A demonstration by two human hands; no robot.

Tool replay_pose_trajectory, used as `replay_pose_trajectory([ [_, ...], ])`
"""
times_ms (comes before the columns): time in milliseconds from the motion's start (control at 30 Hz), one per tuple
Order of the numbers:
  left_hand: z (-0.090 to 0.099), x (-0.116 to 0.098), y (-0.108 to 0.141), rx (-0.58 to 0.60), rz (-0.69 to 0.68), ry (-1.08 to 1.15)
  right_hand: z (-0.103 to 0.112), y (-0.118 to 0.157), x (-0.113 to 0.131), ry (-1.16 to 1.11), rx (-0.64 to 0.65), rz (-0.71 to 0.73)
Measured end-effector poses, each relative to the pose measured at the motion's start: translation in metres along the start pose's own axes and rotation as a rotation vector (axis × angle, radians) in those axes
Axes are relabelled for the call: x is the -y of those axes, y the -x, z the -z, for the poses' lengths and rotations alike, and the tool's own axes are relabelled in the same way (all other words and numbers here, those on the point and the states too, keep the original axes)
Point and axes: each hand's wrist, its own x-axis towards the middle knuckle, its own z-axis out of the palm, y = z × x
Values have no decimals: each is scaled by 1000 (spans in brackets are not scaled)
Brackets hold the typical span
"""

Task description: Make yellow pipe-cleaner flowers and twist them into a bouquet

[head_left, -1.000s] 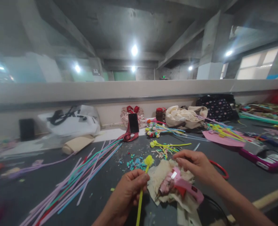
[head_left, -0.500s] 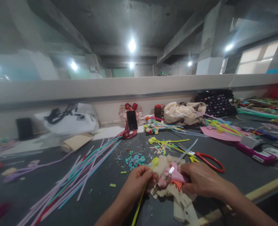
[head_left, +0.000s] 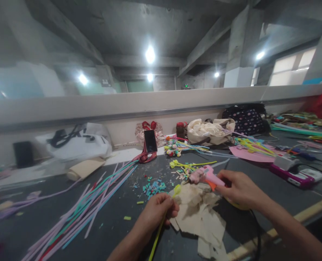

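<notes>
The left hand (head_left: 158, 213) is low in the middle, with its grip closed on a thin yellow stem (head_left: 156, 242). The fingers pinch the stem near its top. A small yellow puff (head_left: 176, 190) sits at the top end, and it is a bit blurry. The puff is at the left edge of a crumpled cream cloth (head_left: 189, 204) that lies on the dark worktop (head_left: 117, 226).

The right hand (head_left: 238, 186) has its grip closed around the handle of a pink glue gun (head_left: 210, 176). The gun is up above the far edge of the cloth. Its dark tip points to the left, and the tip and the yellow puff are apart. An orange trigger (head_left: 212, 185) shows under the gun. A black cord (head_left: 258, 232) hangs down below the right wrist.

Just past the left hand is a pile of little blue bits (head_left: 154, 188). More yellow stems (head_left: 201, 164) lie past the gun. On the left, a bunch of long, thin sticks (head_left: 81, 208) in purple, green, red and blue lies across the worktop. At the back, a black phone (head_left: 150, 141) leans up. A purple power strip (head_left: 290, 176) lies on the right.
</notes>
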Motion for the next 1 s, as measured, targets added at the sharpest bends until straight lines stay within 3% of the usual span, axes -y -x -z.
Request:
replay_pose_trajectory([
  [100,0,0,2,-14,-18,19,0,-3,4,-303,-47,-112],
  [200,1,-1,3,4,-41,98,-5,-2,15,-698,14,-151],
  [367,10,-4,3,-29,-40,228,-12,2,32,-983,131,-87],
  [533,14,-9,12,-106,-124,313,-21,4,41,-1331,56,-160],
  [667,17,-10,13,-98,-108,439,-28,6,51,-1455,118,-187],
  [767,22,-9,11,-68,-22,584,-31,7,55,-1514,179,-158],
  [900,26,-9,11,-3,47,673,-30,6,54,-1428,279,-179],
  [1000,26,-9,11,44,28,703,-28,6,51,-1345,196,-252],
])
